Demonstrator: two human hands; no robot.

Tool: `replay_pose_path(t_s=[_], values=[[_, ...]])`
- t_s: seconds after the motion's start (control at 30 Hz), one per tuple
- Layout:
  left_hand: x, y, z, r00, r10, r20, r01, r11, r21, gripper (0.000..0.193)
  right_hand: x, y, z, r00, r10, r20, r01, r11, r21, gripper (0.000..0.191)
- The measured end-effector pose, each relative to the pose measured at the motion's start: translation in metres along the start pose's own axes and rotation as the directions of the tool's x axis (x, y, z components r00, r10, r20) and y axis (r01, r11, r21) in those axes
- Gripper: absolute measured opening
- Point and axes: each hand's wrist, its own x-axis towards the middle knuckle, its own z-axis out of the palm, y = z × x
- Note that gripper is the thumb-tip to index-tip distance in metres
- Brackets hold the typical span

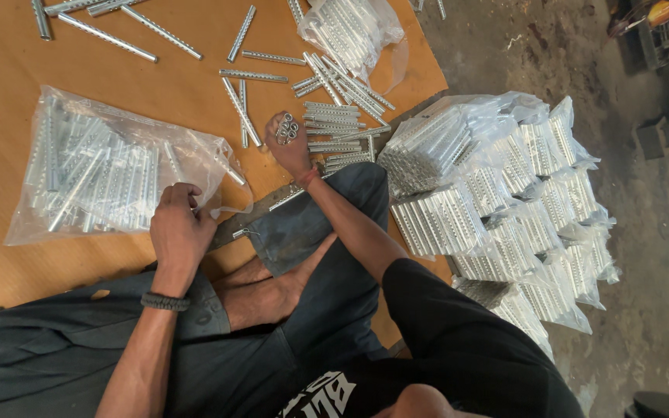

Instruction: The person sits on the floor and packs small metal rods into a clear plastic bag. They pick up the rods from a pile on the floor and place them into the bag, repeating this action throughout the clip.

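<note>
My right hand [289,143] is closed round a small bundle of silver perforated metal tubes [286,128], held upright so that their round ends face the camera. It sits over the orange board [9,70], beside a neat row of the same tubes [334,128]. My left hand [176,228], with a black bracelet on its wrist, pinches the open edge of a clear plastic bag [94,170] full of tubes lying on the board.
Loose tubes [245,104] are scattered across the board's far side, near another open bag of tubes [350,31]. A stack of filled bags [505,201] stands on the dirt floor to the right. My crossed legs and bare foot [272,290] are below.
</note>
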Motion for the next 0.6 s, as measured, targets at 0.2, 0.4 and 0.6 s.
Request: replay_pose_path(t_s=[0.2,0.4,0.6], values=[[0.0,-0.002,-0.009,0.997,0.006,-0.078,-0.005,1.0,0.011,0.023,-0.02,-0.043,0.021,0.973,0.036,0.227,-0.023,0.998,-0.057,0.011],[-0.005,-0.011,-0.018,0.989,-0.026,-0.143,0.026,1.0,-0.005,0.013,-0.014,-0.066,0.053,0.416,0.466,0.781,0.133,0.818,-0.559,0.011],[-0.014,-0.013,-0.021,0.983,0.073,-0.168,-0.082,0.996,-0.046,0.011,0.001,-0.023,0.109,0.12,0.872,0.474,-0.753,0.391,-0.529,0.014]])
